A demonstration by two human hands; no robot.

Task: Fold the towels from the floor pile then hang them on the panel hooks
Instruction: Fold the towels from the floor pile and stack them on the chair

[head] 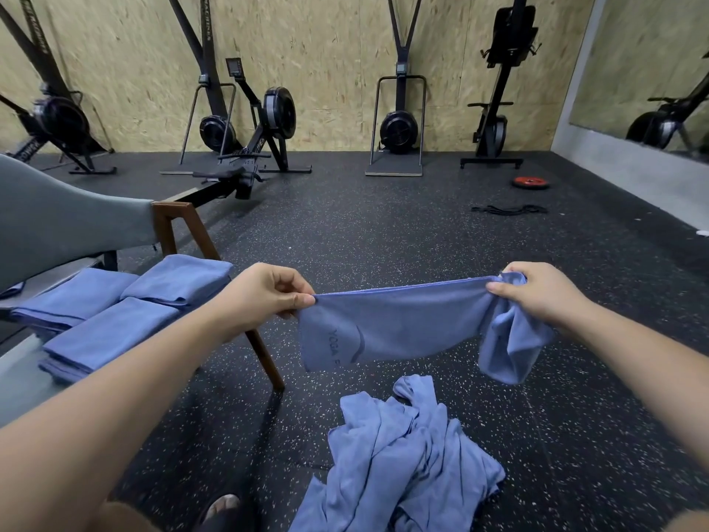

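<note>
Both your left hand (pixel 264 293) and right hand (pixel 537 291) pinch a blue towel (pixel 403 326) stretched above the near floor pile (pixel 403 455).

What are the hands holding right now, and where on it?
A blue towel, stretched between both hands: left hand pinches its top left corner, right hand grips the bunched right end.

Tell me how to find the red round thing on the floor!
Look at the wooden wall at the far end, then at the black machine standing furthest right along it. On the dark floor just in front and right of its base lies the red plate. It is the only red thing; the nearby straps are black.
</note>
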